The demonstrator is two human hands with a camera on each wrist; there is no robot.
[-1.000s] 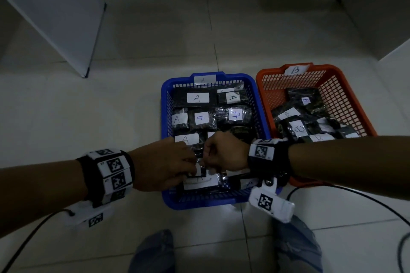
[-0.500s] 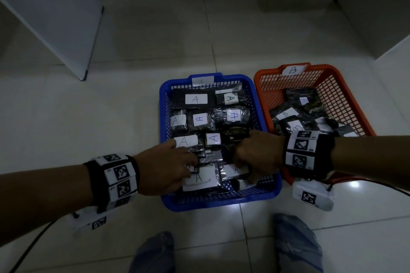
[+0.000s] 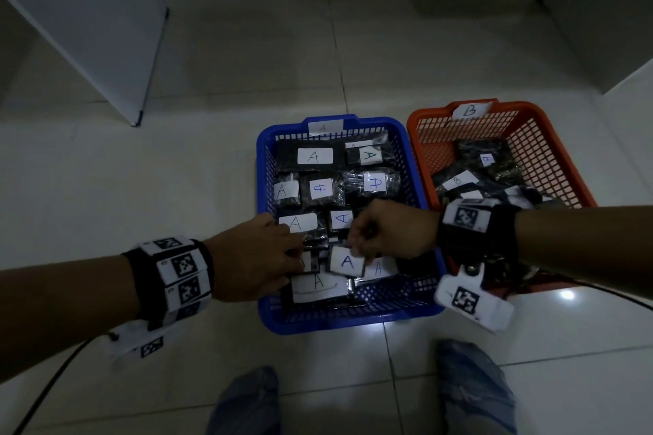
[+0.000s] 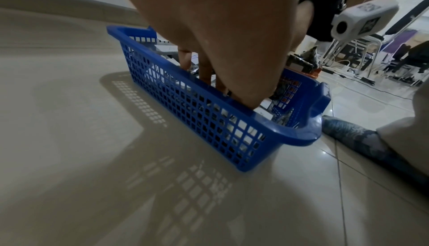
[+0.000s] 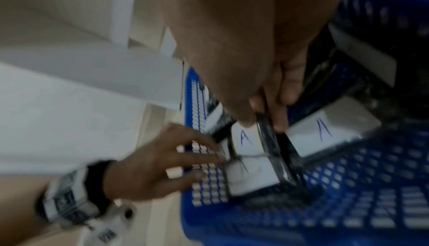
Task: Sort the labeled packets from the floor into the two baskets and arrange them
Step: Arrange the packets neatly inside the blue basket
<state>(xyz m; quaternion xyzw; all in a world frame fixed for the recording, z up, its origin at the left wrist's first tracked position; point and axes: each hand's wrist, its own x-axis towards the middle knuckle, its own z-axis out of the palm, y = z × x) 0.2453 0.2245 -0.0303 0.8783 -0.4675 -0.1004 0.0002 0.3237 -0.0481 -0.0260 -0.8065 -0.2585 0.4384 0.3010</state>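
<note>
The right hand [image 3: 392,229] is pinching an A-labelled packet [image 3: 347,261] at the near end of the blue basket [image 3: 263,166]; the left hand [image 3: 254,258] is resting spread-fingered on packets just left.

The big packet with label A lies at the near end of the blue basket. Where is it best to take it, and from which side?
Judging by how it lies, take the big A packet by its near short edge, coming from above. It lies flat, the left hand covers its left side, and another A packet, pinched by the right hand, overlaps its far right corner.
</note>
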